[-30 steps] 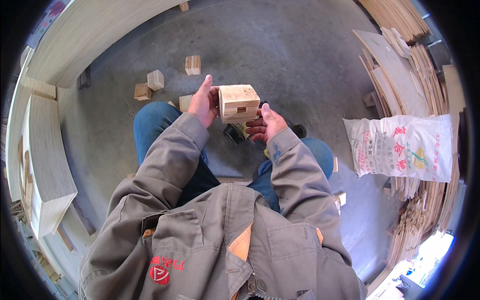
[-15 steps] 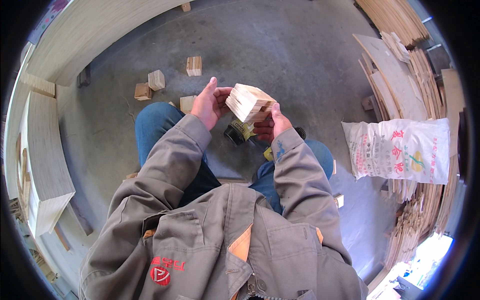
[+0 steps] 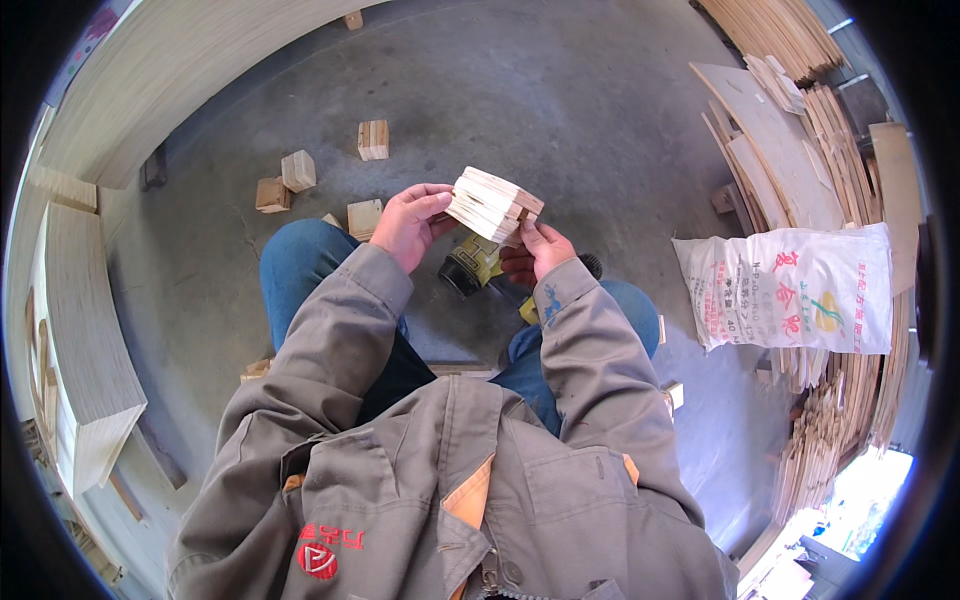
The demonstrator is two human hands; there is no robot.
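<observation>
Between my hands is a pale wooden block [image 3: 490, 206] made of several stacked layers, held up tilted above the floor. My left hand [image 3: 410, 222] grips its left end with thumb and fingers. At its lower right corner my right hand [image 3: 540, 250] pinches it, thumb on the near side and the other fingers partly hidden below. Just under the block lies a yellow-green and black power tool [image 3: 468, 268], partly covered by the right hand and block.
Several similar blocks [image 3: 373, 140] lie on the concrete floor [image 3: 560, 90] ahead and left. Stacked plywood sheets [image 3: 90, 330] stand at left. On the right are a white woven sack [image 3: 790, 290] and piles of wood strips [image 3: 835, 150].
The block has turned slightly and shows more of its layered side. My left fingers have closed in on its left end; the right hand has shifted a little left.
</observation>
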